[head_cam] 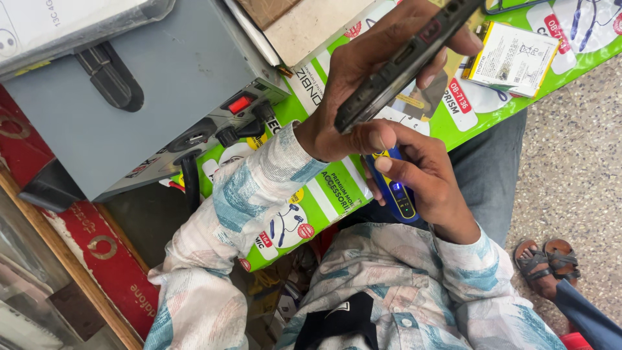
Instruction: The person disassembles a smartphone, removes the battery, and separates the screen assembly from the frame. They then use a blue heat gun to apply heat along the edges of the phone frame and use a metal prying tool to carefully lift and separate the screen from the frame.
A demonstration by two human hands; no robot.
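**Head view: phone held edge-on over green mat**

Head view: a dark phone [405, 58] is seen edge-on at one o'clock, clamped by the curled fingers of the left hand [353, 97]. Just below, the right hand [424, 178] is closed around a blue tool [396, 194], its thumb laid against the phone's lower end. A printed green mat [324, 201] lies beneath, with a grey box [162, 84] at ten o'clock and a flat battery pack [512, 58] at two o'clock. Work at the phone's lower end is judged to be in hand. A steady grip and careful aim of the tool are called for.
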